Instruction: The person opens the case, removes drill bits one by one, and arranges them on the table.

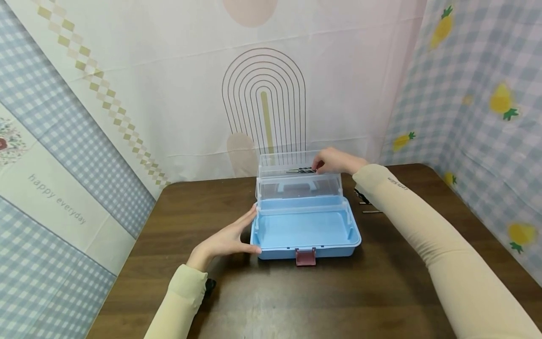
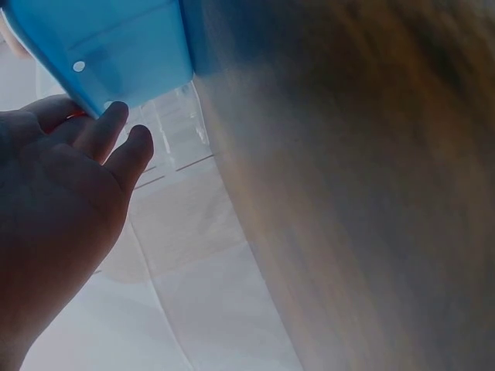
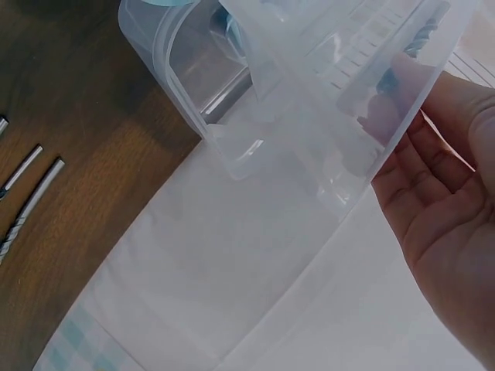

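Note:
A light-blue toolbox (image 1: 306, 230) with clear fold-out trays (image 1: 288, 160) stands open on the table. In the top tray lie spiral drill bits (image 1: 301, 170); how many is hard to tell. My right hand (image 1: 334, 160) reaches over that tray and pinches the end of a drill bit. Through the cloudy plastic in the right wrist view, the fingertips (image 3: 394, 89) appear blurred beside the bit's spiral. My left hand (image 1: 228, 240) rests against the box's left end, thumb at the front corner. Its fingers (image 2: 131, 154) extend along the blue side wall.
More drill bits (image 3: 35, 193) lie on the brown wooden table (image 1: 211, 202) right of the box, partly behind my right sleeve (image 1: 423, 235). A pinkish-brown latch (image 1: 306, 257) hangs at the box's front. Patterned cloth (image 1: 190, 94) rises behind the table.

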### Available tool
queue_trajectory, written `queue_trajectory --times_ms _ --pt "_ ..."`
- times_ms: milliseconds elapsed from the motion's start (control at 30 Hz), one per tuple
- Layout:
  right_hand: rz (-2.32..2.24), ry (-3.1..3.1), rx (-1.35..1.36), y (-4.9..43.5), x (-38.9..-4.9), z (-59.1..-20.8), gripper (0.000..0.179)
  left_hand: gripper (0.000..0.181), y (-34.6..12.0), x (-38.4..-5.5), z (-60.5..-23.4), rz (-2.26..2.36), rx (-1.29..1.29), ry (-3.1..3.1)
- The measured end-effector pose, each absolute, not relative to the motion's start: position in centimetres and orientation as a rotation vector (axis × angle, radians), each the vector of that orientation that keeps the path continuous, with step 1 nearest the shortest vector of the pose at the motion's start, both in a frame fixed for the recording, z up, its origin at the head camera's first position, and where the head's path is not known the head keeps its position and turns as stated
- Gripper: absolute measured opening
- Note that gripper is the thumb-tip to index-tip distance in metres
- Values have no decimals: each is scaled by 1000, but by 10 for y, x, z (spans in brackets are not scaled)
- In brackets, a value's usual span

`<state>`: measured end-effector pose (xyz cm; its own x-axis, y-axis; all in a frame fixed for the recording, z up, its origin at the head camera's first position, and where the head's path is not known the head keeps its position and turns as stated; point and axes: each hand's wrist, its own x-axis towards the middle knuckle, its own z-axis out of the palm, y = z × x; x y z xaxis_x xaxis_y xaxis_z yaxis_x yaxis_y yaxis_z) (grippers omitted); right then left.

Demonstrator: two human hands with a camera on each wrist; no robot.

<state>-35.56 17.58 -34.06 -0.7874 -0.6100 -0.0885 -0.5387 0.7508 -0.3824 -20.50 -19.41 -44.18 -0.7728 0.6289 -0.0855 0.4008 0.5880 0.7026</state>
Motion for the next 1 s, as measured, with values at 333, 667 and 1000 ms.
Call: queue_trajectory --times_ms 333,667,1000 --pt "-510 2756 -927 178 -357 -342 13 117 -193 -206 -440 978 854 2496" --pt "-516 2759 -953 176 -356 -343 11 116 -193 -208 -441 964 853 2500" --pt "-524 2753 -957 176 -357 -348 12 117 -193 -207 -444 986 861 2506"
